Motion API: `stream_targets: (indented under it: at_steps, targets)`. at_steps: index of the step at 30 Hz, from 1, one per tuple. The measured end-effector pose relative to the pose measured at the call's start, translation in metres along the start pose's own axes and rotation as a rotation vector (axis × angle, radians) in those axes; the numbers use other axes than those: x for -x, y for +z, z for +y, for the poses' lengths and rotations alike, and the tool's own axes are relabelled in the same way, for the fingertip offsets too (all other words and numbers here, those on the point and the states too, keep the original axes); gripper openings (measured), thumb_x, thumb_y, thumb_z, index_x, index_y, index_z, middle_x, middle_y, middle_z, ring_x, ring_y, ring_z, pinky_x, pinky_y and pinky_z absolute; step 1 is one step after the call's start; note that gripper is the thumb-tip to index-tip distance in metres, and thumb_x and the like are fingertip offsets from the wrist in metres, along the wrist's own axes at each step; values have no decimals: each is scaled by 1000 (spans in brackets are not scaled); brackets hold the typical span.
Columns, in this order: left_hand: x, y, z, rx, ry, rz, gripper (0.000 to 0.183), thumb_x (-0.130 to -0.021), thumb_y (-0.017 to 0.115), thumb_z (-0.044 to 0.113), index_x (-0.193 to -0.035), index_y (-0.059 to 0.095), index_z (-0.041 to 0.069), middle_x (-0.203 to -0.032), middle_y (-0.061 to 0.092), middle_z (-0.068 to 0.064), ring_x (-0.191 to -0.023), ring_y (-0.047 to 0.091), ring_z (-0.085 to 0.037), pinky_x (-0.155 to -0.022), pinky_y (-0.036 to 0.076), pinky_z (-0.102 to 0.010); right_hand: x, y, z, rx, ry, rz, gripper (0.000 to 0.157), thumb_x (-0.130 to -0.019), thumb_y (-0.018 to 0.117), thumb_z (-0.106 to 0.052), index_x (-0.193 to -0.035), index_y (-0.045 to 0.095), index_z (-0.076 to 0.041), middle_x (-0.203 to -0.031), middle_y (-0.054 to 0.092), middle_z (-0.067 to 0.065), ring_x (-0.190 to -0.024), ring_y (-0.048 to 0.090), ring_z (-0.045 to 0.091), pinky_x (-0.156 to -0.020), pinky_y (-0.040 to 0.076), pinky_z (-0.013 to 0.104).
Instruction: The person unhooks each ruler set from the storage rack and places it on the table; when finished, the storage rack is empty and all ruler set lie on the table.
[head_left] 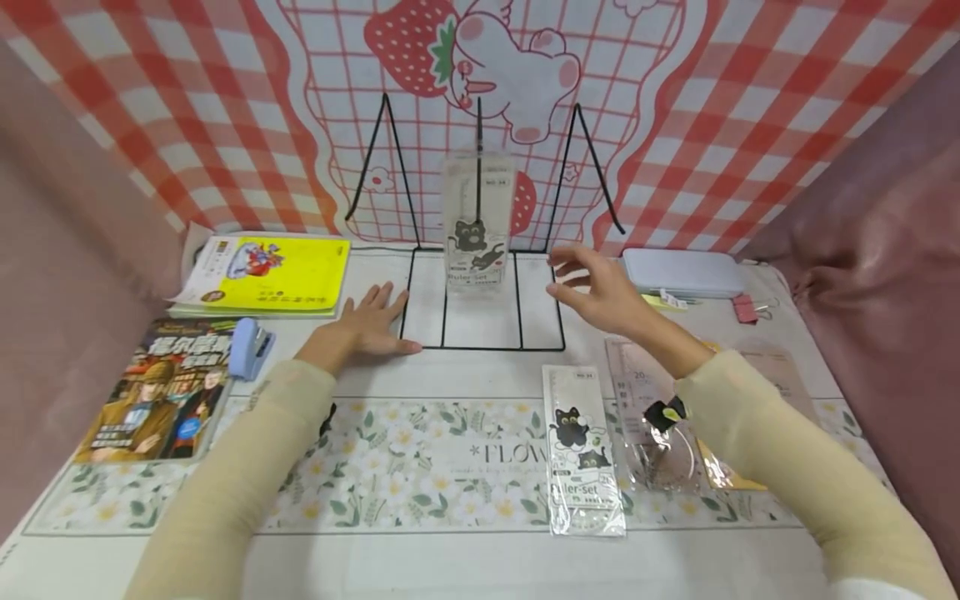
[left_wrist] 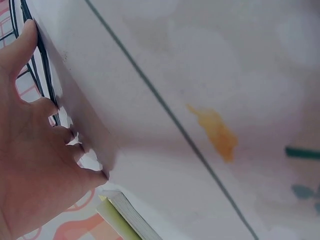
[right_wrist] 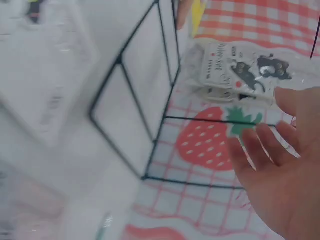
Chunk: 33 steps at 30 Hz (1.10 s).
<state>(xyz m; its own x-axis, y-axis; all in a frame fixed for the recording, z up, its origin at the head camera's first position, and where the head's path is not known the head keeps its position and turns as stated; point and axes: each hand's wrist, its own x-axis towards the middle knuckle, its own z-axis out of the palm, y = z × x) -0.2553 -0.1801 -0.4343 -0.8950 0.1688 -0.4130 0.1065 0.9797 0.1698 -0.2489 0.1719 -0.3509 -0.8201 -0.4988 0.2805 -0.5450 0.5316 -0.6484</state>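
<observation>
A black wire rack stands at the back of the table. From its middle hook hang ruler-set packets printed with black cats; the right wrist view shows more than one packet stacked there. My left hand rests on the table with fingers spread, its thumb at the front left of the rack's base. Just off the rack's right side, my right hand hovers with loosely bent fingers and holds nothing. Another ruler-set packet lies flat on the table in front of my right arm.
At left are yellow-covered books, an illustrated book and a blue stapler. On the right lie a pale case, a pink binder clip and clear packets partly under my forearm. Checked cloth hangs behind.
</observation>
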Motion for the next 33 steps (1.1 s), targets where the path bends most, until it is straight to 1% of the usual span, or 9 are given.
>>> stream_targets:
  at_steps: [3, 5, 10, 12, 15, 20, 22, 25, 33]
  targets:
    - [0, 0, 1, -4, 6, 6, 103, -85, 52, 68, -157, 0, 16, -164, -14, -16, -153, -10, -38, -121, -2, -65, -20, 4, -13, -1, -50, 97, 49, -90, 66, -10, -135, 48, 1, -130, 57, 20, -117, 57, 35, -100, 52, 46]
    - [0, 0, 1, -9, 8, 8, 103, -85, 52, 69, -157, 0, 16, -164, -14, -17, -153, -10, -39, -121, -2, -65, -32, 7, -22, -2, -59, 144, 54, -90, 67, -13, -138, 45, 0, -131, 55, 19, -119, 55, 34, -101, 51, 44]
    - [-1, 2, 0, -7, 8, 8, 103, -85, 52, 69, -157, 0, 17, -164, -15, -16, -153, -11, -38, -121, -3, -65, -58, 18, -38, -116, -82, 267, 61, -88, 68, -10, -141, 40, 1, -130, 54, 22, -120, 53, 32, -100, 52, 43]
    - [-1, 2, 0, -6, 7, 6, 103, -85, 52, 69, -157, -1, 17, -164, -15, -15, -153, -11, -38, -121, -3, -65, -65, 23, -42, -180, -88, 310, 59, -88, 68, -8, -139, 40, 3, -127, 55, 23, -117, 55, 32, -99, 52, 42]
    - [-2, 2, 0, -6, 6, 4, 103, -85, 52, 69, -157, -1, 17, -164, -15, -16, -153, -11, -38, -121, -4, -65, -73, 28, -45, -225, -80, 354, 54, -89, 67, -7, -136, 42, 3, -121, 56, 22, -109, 56, 29, -94, 53, 38]
    - [-2, 1, -1, -4, 1, -3, 104, -85, 52, 69, -157, -1, 16, -164, -15, -16, -153, -12, -38, -121, -4, -65, -86, 30, -47, -262, -84, 424, 42, -91, 64, -6, -129, 49, 5, -106, 58, 17, -92, 55, 16, -79, 50, 21]
    - [-2, 1, -1, -3, -1, -4, 103, -85, 52, 69, -157, -1, 17, -164, -16, -16, -153, -12, -38, -121, -4, -65, -89, 30, -48, -265, -95, 457, 37, -91, 63, -5, -124, 51, 5, -98, 57, 13, -87, 54, 11, -75, 49, 16]
    - [-2, 2, 0, -2, 0, -4, 104, -85, 52, 69, -157, -1, 17, -164, -16, -15, -153, -12, -38, -121, -4, -65, -92, 30, -49, -249, -131, 499, 32, -90, 64, -2, -119, 54, 7, -91, 57, 12, -81, 55, 9, -70, 49, 13]
    - [-2, 1, -1, -10, 9, 2, 103, -85, 52, 68, -157, -1, 16, -164, -15, -16, -153, -11, -38, -121, -3, -65, -89, 28, -49, -127, -246, 557, 21, -87, 65, -1, -102, 55, 10, -90, 59, 21, -77, 58, 20, -65, 52, 17]
